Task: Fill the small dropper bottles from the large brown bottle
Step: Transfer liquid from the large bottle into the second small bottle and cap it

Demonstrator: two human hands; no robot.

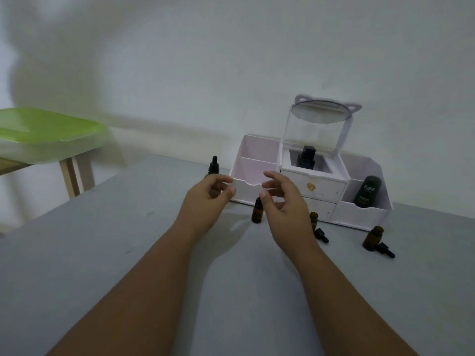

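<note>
A small brown dropper bottle [257, 212] stands on the grey table between my hands. My left hand [205, 201] and my right hand [285, 204] hover above the table on either side of it, fingers loosely curled, holding nothing. A second small brown bottle [314, 219] is partly hidden behind my right hand, a black dropper cap [322, 235] lying beside it. A third uncapped brown bottle [373, 238] stands at the right with its dropper cap [385, 249] next to it. A larger dark bottle with a black dropper top [214, 166] stands behind my left hand.
A white cosmetic organiser [359, 217] with drawers and a round mirror [318, 111] stands at the table's back. It holds a dark green Kahf container [367, 191] and a black bottle [307, 157]. A green-topped stool [48, 132] stands to the left.
</note>
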